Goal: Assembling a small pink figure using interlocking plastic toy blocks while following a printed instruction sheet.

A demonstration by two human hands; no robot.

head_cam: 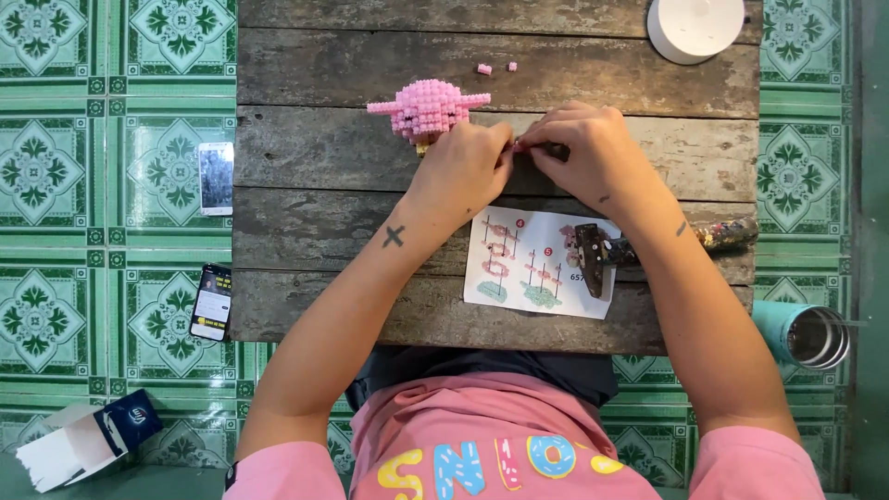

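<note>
Weathered wooden plank table (324, 69), green patterned floor tiles (111, 139)

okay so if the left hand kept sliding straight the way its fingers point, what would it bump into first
The left hand points up and right, toward the right hand. Their fingertips already nearly meet over a small pink piece, so it would likely meet that piece and the right fingers first.

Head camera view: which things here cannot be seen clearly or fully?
- Small pink piece between the hands: mostly covered by the fingertips of the left hand and right hand; shape unclear.
- Instruction sheet: right part hidden by a dark tool; drawings too small.
- White round container: cut off by the top edge.
- Pink block figure: lower part hidden by the left hand.
</note>
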